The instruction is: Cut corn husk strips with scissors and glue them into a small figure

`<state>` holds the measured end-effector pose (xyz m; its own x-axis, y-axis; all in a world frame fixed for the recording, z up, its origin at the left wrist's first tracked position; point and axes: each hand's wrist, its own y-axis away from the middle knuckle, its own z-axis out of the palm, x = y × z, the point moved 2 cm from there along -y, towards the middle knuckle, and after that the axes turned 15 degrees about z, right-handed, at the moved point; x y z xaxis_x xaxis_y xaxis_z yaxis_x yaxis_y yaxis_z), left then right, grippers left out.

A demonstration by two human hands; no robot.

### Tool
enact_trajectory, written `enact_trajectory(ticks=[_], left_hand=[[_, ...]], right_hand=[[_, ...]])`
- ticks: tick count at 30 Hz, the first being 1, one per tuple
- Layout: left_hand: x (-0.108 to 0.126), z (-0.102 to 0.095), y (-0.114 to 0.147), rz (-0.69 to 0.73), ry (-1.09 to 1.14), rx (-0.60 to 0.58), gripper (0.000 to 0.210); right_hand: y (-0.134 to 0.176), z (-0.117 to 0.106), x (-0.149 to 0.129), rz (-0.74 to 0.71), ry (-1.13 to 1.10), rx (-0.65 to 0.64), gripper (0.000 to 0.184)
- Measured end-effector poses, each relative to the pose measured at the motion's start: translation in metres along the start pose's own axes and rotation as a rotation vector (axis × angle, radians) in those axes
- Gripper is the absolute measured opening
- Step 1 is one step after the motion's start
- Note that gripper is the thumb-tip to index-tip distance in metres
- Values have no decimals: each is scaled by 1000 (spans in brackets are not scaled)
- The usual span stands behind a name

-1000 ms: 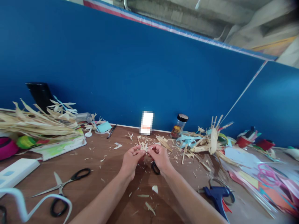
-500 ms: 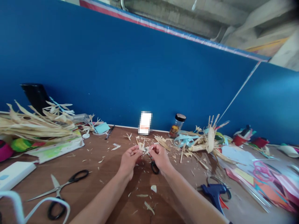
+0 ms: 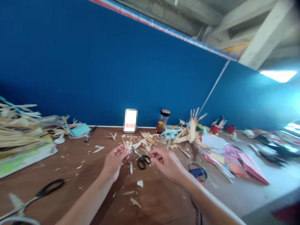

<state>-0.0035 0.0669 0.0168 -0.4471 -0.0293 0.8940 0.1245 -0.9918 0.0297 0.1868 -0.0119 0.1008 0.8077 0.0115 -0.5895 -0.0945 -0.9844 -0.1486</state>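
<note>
In the head view, my left hand (image 3: 117, 159) pinches a small pale piece of dried husk (image 3: 128, 145) between thumb and fingers, above the table. To its right, my right hand (image 3: 165, 161) has loosely curled fingers, with thumb and forefinger a little apart and nothing visible between them. Its fingertips are close to the black handles of the small scissors (image 3: 143, 162); whether they touch is unclear. The blades point up and left toward my left hand. Husk scraps (image 3: 140, 183) lie around and below both hands.
Large scissors (image 3: 35, 197) lie open at lower left, near a husk bundle (image 3: 14, 132). A lit phone (image 3: 130, 121), blurred out, leans on the blue partition (image 3: 112, 68). Right of it are a black-lidded jar (image 3: 163, 120), blue ribbon (image 3: 170, 134), a blue glue gun (image 3: 197, 172) and coloured paper.
My right hand has come away from the husk piece and moved right, while my left hand keeps hold. The small scissors are more exposed. The whole view has turned right.
</note>
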Motion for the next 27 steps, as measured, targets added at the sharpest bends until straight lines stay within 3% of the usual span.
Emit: enact_trajectory(ticks=[5, 8, 11, 14, 19, 24, 27], left_hand=[[-3, -1, -4, 20, 13, -22, 31], [-6, -1, -5, 21, 30, -33, 30], [-7, 0, -6, 18, 29, -46, 29], [-6, 1, -7, 26, 24, -39, 30], [-1, 5, -3, 3, 20, -42, 30], [-2, 8, 3, 44, 91, -70, 27], [-4, 8, 5, 52, 92, -83, 31]], right_hand=[[51, -62, 62, 190, 126, 225, 22], [84, -78, 107, 372, 193, 295, 22], [112, -71, 128, 468, 280, 286, 24], [127, -51, 126, 547, 409, 321, 30], [127, -24, 122, 672, 523, 311, 38], [124, -17, 136, 686, 526, 285, 24], [126, -16, 144, 667, 505, 293, 29]])
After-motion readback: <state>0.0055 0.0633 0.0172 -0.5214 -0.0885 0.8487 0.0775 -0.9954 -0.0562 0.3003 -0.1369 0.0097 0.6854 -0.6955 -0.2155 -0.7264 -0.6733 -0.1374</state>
